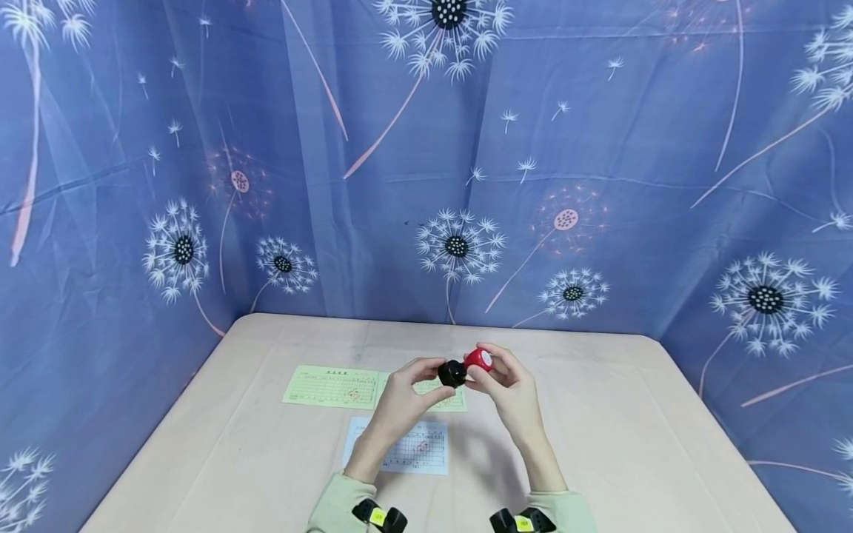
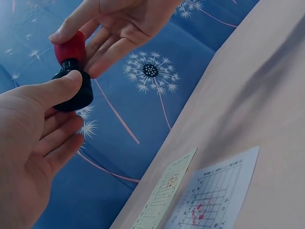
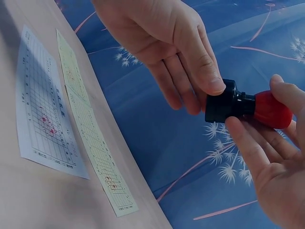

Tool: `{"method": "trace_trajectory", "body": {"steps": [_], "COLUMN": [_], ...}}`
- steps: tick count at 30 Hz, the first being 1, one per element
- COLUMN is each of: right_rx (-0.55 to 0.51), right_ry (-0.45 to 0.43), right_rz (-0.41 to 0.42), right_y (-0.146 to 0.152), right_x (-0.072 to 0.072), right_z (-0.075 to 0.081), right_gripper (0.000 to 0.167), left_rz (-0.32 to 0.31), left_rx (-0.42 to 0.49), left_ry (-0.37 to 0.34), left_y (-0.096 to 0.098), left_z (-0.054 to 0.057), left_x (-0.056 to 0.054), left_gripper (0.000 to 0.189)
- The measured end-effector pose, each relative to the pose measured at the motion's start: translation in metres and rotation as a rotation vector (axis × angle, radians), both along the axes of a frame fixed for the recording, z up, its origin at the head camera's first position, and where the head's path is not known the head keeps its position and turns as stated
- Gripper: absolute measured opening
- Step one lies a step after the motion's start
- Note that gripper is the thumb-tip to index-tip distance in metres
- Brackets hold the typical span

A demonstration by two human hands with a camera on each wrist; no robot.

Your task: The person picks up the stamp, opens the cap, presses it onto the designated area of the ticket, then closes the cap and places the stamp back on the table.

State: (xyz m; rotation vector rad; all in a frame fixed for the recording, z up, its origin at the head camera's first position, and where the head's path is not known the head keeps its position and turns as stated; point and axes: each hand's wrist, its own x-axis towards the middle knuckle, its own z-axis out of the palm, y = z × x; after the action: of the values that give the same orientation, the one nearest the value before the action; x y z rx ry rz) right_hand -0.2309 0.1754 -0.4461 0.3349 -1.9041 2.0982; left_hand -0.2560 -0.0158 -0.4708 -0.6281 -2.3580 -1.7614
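A rubber stamp with a red knob (image 1: 480,360) and a black base (image 1: 452,374) is held up over the table, between both hands. My left hand (image 1: 398,400) pinches the black base, with the thumb on one side and fingers on the other. In the right wrist view, my right hand (image 3: 281,157) grips the red knob (image 3: 272,110), its forefinger or thumb also close to the black base (image 3: 220,106). A narrow black neck (image 2: 70,64) joins the two parts in the left wrist view. The stamp lies tilted sideways.
A green printed form (image 1: 329,388) lies flat behind the left hand, and a white-blue form (image 1: 426,450) lies nearer, partly behind the left forearm. Both bear red stamp marks. Blue dandelion-print cloth (image 1: 373,244) hangs around the beige table (image 1: 600,414).
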Motion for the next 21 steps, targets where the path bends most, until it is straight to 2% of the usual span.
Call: {"method": "trace_trajectory", "body": {"steps": [8, 21], "right_rx": [-0.02, -0.031], "right_ry": [-0.039, -0.081], "right_rz": [0.016, 0.08], "right_y": [0.0012, 0.007], "right_x": [0.0001, 0.0], "right_z": [0.0006, 0.0005], "right_gripper": [0.041, 0.038], "left_rz": [-0.02, -0.034], "left_rx": [0.091, 0.177], "left_ry": [-0.031, -0.082], "left_y": [0.0024, 0.0069], "left_z": [0.0003, 0.0045], "left_x": [0.0016, 0.0047], "left_gripper": [0.048, 0.046]}}
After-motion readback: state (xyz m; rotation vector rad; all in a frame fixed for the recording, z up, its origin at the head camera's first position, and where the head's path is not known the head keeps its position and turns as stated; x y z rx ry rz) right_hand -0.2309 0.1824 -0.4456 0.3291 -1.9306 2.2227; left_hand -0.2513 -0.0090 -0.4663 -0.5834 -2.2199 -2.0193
